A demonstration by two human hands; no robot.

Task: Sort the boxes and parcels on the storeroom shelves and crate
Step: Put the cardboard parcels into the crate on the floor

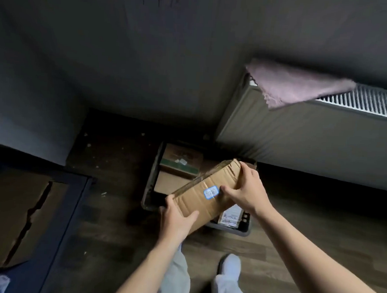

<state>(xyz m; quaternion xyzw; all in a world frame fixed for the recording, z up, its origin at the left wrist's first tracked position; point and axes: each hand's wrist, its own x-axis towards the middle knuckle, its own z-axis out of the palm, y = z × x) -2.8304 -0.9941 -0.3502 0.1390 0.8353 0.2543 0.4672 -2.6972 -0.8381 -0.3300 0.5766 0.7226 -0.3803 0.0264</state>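
both hands (176, 220) gripping cardboard box (204, 192), crate (150, 184) below

The box (220, 177) half hides the crate (228, 230); its blue label (210, 192) is illegible.

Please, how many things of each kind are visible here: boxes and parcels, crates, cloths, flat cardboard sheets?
Boxes and parcels: 4 (held box, green-striped box, plain box, labelled parcel)
Crate: 1
Cloth: 1
Flat cardboard: 1
Total: 7
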